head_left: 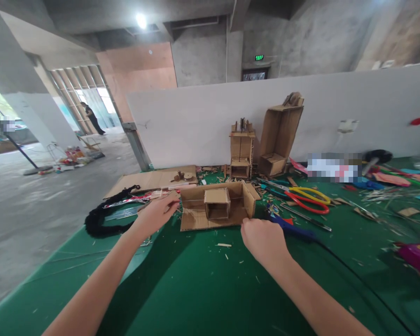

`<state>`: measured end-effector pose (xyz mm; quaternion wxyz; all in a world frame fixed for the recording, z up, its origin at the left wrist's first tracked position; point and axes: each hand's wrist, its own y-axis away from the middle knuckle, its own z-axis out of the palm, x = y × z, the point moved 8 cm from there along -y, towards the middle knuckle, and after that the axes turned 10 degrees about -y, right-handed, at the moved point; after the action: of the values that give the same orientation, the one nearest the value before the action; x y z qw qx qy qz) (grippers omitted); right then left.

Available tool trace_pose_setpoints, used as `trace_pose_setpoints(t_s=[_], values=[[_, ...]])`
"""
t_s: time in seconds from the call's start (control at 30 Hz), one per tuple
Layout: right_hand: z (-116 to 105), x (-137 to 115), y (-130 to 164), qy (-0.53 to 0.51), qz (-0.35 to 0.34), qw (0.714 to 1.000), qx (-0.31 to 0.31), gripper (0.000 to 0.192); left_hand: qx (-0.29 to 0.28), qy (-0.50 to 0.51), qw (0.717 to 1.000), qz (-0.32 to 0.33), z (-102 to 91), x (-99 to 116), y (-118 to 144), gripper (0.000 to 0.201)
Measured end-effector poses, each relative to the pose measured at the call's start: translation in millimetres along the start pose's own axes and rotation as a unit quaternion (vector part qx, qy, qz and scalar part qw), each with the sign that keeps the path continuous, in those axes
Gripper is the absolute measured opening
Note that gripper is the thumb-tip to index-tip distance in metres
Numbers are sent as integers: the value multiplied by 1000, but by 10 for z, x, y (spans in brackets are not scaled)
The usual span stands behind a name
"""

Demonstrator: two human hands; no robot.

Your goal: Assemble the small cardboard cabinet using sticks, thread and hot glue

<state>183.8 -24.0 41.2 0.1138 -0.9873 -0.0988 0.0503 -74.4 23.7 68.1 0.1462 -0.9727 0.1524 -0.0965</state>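
Observation:
An open cardboard box (193,223) lies on its side on the green table, with a smaller cardboard box (217,196) fixed inside its middle. My right hand (264,238) is closed, thumb and fingers pinching the near right corner of the larger box. At its left end is my left hand (157,212), fingers bent together beside the box edge; whatever they hold is hidden. Just right of my right hand lies a blue glue gun (294,228) with a black cord. Scissors with red and yellow handles (311,198) rest behind it.
Against the white partition stand a small cardboard model (241,147) and a taller open cardboard box (280,133). A flat cardboard sheet (143,182) and a black fuzzy strip (93,224) lie left. A pink object (418,259) sits right. Scraps litter the table.

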Motion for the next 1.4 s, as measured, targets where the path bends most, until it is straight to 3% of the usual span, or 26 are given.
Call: trace_pose_setpoints(t_s=[0.27,0.43,0.57,0.63,0.7,0.77,0.83,0.9,0.97,1.17,1.3,1.4], values=[[7,-51,-15,-11,-35,999,9,32,-18,16,1000,7,-35,24,-17,33],[-359,-17,86,-41,-74,996,41,35,14,-58,997,41,-104,140,30,34],[-661,374,215,-23,-44,997,54,19,104,-151,980,76,-259,387,33,43],[-634,624,251,13,-42,998,43,19,135,-166,974,70,-359,487,-27,41],[-474,871,257,54,-30,998,11,26,145,-169,973,54,-453,548,-148,42],[-261,1033,253,69,-32,997,-30,30,96,-147,983,54,-457,591,-333,49],[-110,1118,254,72,-34,996,-49,30,-12,-125,988,88,-340,660,-517,50],[-51,1161,270,75,-36,995,-48,32,-112,-122,978,127,-201,722,-633,41],[-55,1199,304,82,-38,995,-45,33,-148,-127,970,144,-140,749,-693,31],[-135,1422,398,101,-36,994,-36,37,-109,-143,973,142,-246,693,-576,27],[-87,1571,432,121,-20,992,-40,36,-91,-154,981,80,-377,556,-467,27],[-120,1542,445,145,-16,989,-23,38,-80,-165,983,14,-421,504,-424,28]])
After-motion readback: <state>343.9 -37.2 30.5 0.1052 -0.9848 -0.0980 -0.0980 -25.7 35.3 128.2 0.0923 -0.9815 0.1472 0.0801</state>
